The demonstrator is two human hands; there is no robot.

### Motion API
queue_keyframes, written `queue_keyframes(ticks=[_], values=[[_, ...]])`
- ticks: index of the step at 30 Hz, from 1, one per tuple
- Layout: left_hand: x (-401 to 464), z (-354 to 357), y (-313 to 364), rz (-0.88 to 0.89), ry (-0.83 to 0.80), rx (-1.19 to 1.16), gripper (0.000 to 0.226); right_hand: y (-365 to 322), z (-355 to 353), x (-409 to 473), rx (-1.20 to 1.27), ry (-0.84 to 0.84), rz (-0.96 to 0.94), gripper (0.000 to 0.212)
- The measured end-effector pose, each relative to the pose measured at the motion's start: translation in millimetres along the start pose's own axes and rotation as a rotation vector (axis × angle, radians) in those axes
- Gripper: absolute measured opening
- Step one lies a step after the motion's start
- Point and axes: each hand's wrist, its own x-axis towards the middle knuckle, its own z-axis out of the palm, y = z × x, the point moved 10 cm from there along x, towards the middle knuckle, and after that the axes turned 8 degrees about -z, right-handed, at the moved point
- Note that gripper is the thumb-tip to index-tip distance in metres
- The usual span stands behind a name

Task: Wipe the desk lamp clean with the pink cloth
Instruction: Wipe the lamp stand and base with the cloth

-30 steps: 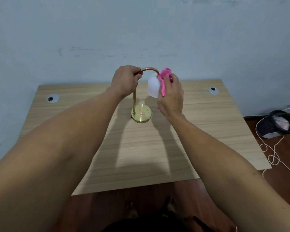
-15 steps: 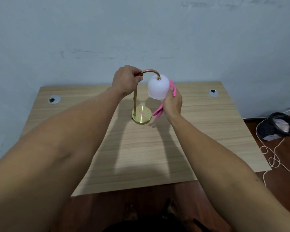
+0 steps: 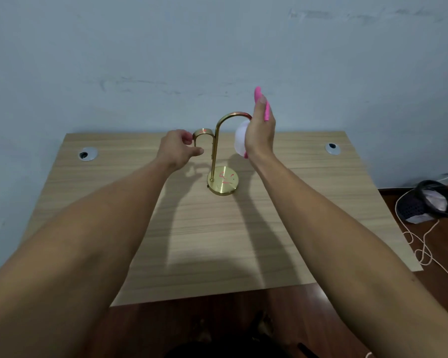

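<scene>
Left hand (image 3: pixel 179 149) now off lamp (image 3: pixel 223 180); right hand (image 3: pixel 259 130) raised, cloth (image 3: pixel 266 111) upright.

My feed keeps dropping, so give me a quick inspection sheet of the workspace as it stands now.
Surface: wooden desk, two cable grommets.
Job's things: brass desk lamp upright, pink marks on base; white shade; pink cloth against shade's far side.
Clutter: nothing seen on desk.
Hands: left hand at small brass loop, contact unclear; right hand presses cloth to shade.
Cables: white cord on floor, right.
Surroundings: blue wall; dark basket on floor.
</scene>
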Motion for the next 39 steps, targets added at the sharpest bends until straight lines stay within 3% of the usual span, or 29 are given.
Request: queue_keyframes(ticks=[4, 9, 11, 13, 15, 17, 19, 21, 23, 26, 28, 33, 35, 39], values=[[6.1, 9.4, -2.7, 0.032, 0.012, -0.09, 0.017, -11.8, 27.8, -19.8, -0.29, -0.145, -0.243, 0.053], [14.5, 9.8, -5.9, 0.045, 0.041, -0.094, 0.011, -14.1, 56.2, -41.0, -0.845, -0.338, -0.727, 0.055], [16.4, 11.2, -6.5, 0.043, 0.03, -0.08, 0.012, -11.8, 45.3, -38.5, -0.776, -0.272, -0.696, 0.055], [17.3, 11.2, -5.4, 0.046, 0.02, -0.074, 0.011, -6.7, 23.5, -29.1, -0.564, -0.129, -0.488, 0.055], [18.4, 10.7, -5.6, 0.049, 0.025, -0.065, 0.01, -5.3, 16.9, -25.3, -0.523, -0.06, -0.388, 0.057], [20.1, 11.7, -7.2, 0.051, 0.028, -0.067, 0.012, -15.0, 31.5, -32.8, -0.681, -0.14, -0.556, 0.057], [21.0, 12.5, -8.1, 0.059, 0.026, -0.07, 0.014, -16.6, 54.1, -50.4, -0.875, -0.284, -0.864, 0.056], [21.9, 13.5, -8.6, 0.064, 0.021, -0.064, 0.014, -7.8, 62.3, -60.5, -0.929, -0.372, -0.973, 0.054], [22.0, 14.1, -8.6, 0.057, 0.017, -0.062, 0.014, -8.4, 54.1, -57.5, -0.827, -0.299, -0.901, 0.054], [23.4, 14.0, -9.2, 0.051, 0.018, -0.049, 0.013, -7.6, 25.7, -41.7, -0.563, -0.056, -0.509, 0.058], [22.8, 13.9, -9.8, 0.058, 0.019, -0.032, 0.013, -5.9, 25.5, -39.2, -0.561, -0.028, -0.426, 0.059], [22.4, 13.8, -10.4, 0.075, 0.022, -0.023, 0.013, -5.8, 63.0, -64.2, -0.944, -0.338, -0.983, 0.059], [21.7, 15.0, -9.0, 0.072, 0.014, -0.022, 0.012, -6.2, 58.3, -65.9, -0.919, -0.288, -0.985, 0.055], [19.6, 14.3, -9.0, 0.045, 0.014, -0.024, 0.013, -6.2, 23.0, -50.4, -0.598, 0.025, -0.47, 0.061]])
